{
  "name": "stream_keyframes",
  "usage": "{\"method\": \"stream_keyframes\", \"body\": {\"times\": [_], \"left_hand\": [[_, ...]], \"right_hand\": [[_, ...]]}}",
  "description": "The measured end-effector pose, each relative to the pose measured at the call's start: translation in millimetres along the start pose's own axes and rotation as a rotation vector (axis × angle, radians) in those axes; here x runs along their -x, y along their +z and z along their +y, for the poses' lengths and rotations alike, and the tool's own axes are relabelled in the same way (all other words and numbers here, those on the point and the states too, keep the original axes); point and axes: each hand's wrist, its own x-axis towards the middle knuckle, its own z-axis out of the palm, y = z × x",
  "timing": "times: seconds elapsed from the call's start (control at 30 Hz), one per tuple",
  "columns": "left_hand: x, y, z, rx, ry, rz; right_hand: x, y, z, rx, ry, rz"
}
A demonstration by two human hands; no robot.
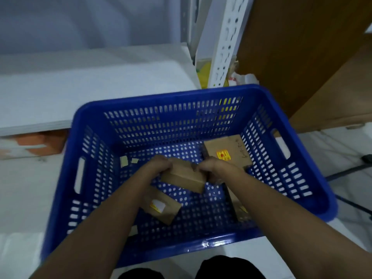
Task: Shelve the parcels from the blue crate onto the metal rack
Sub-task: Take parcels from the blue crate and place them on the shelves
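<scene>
Head view: your left hand (161,165) and right hand (213,168) close on either end of a cardboard parcel (184,179) inside the blue crate (302,117). Two more parcels, a labelled box (229,152) and a smaller box (163,207), lie nearby; the white metal rack (223,43) stands behind.

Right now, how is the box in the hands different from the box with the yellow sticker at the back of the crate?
The plain brown cardboard box is tilted, gripped by the left hand and right hand; the brown cardboard box with the yellow sticker lies flat and untouched. It also carries handwriting. Both sit inside the blue plastic crate.
</scene>
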Motion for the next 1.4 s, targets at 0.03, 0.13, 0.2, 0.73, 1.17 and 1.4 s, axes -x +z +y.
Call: {"method": "stream_keyframes", "body": {"times": [0.03,0.13,0.2,0.73,1.17,1.4], "left_hand": [[19,-16,8,0.068,0.012,0.005],[87,-66,36,0.262,0.053,0.044],[139,-101,60,0.332,0.059,0.052],[600,-425,320,0.148,0.113,-0.272],[785,-504,454,0.563,0.382,-0.109],[810,-511,452,0.804,0.32,0.035]], "right_hand": [[20,-7,-10,-0.004,-0.039,0.036],[90,-33,-48,-0.074,-0.113,0.071],[149,-49,-76,-0.092,-0.133,0.059],[665,-275,-323,-0.032,-0.427,-0.302],[869,-361,-409,-0.005,-0.672,-0.369],[880,-378,-401,-0.138,-0.763,-0.22]]}}
